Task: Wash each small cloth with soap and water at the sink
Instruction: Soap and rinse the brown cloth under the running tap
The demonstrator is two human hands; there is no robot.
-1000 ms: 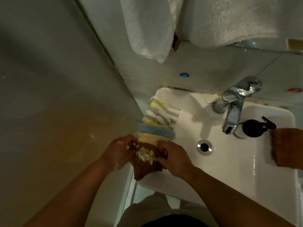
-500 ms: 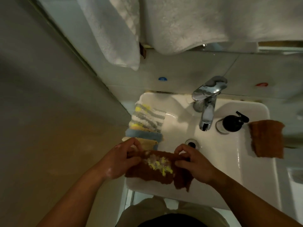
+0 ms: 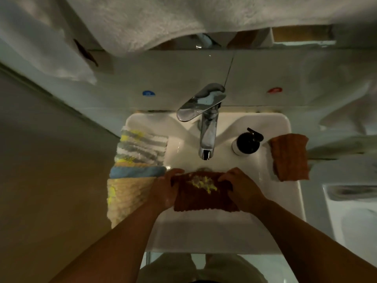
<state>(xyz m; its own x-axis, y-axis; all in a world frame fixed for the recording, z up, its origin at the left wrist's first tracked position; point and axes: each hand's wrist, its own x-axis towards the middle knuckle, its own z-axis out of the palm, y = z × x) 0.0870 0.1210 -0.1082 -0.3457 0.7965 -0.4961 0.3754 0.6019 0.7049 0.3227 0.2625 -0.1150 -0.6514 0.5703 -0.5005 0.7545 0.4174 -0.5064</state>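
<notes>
A dark brown cloth (image 3: 201,198) with a yellow-white smear near its top hangs spread over the basin of the white sink (image 3: 224,235). My left hand (image 3: 165,188) grips its upper left corner and my right hand (image 3: 238,188) grips its upper right corner. The chrome tap (image 3: 206,123) stands just behind the cloth; no water is visibly running. A black soap pump bottle (image 3: 247,142) sits right of the tap. On the sink's left rim lie a striped grey-and-white cloth (image 3: 140,147), a blue cloth (image 3: 136,172) and a cream cloth (image 3: 126,198). An orange-brown cloth (image 3: 289,157) lies on the right rim.
White towels (image 3: 142,23) hang above the sink against the wall. A blue dot (image 3: 148,93) and a red dot (image 3: 275,90) mark the wall behind the tap. A wall runs close along the left; another white fixture (image 3: 350,213) shows at the right edge.
The brown cloth went from bunched at the sink's left front corner to spread flat, and both hands carried it right, over the basin in front of the tap.
</notes>
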